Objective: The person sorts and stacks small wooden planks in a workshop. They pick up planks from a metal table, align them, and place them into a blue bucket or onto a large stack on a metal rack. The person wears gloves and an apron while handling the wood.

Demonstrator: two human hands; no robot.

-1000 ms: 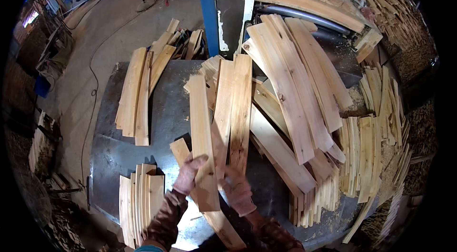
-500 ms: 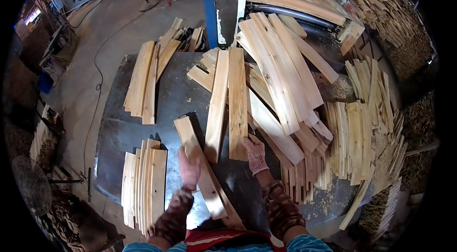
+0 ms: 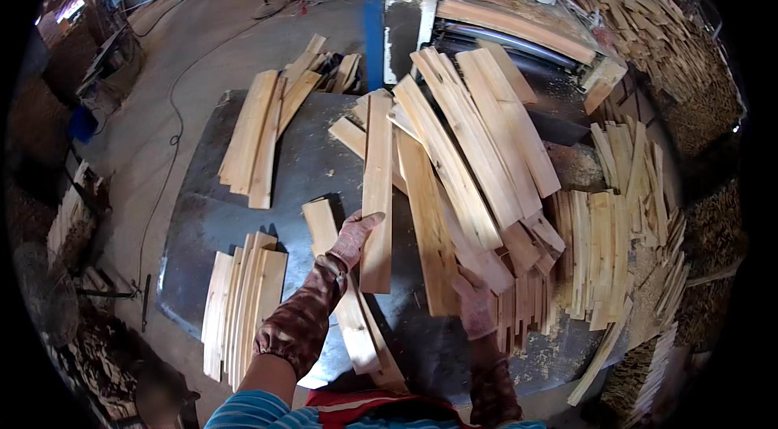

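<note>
My left hand [image 3: 356, 236], in a pale pinkish glove, is closed on the lower left edge of a light wooden plank [image 3: 378, 186]; the thumb lies across its face. My right hand [image 3: 476, 307], also gloved and blurred, is at the right edge of another plank [image 3: 428, 243], near its lower end; how its fingers lie is smeared. Beneath my left forearm, two overlapping boards [image 3: 353, 332] slant over the dark metal table [image 3: 300, 141]. Right of centre, a fanned heap of planks [image 3: 478, 137] overlaps other pieces.
Sorted boards stand in a near-left stack [image 3: 243, 299] and a far-left stack [image 3: 255, 133]. Narrow strips [image 3: 596, 251] and sawdust cover the right side. Behind the table is a machine with metal rollers [image 3: 510, 44]. A cable [image 3: 174, 105] runs over the floor at left.
My left hand has moved right and up onto the middle plank. The plank by my right hand has shifted right and nearer, and that hand has moved right too. The heap's planks have spread.
</note>
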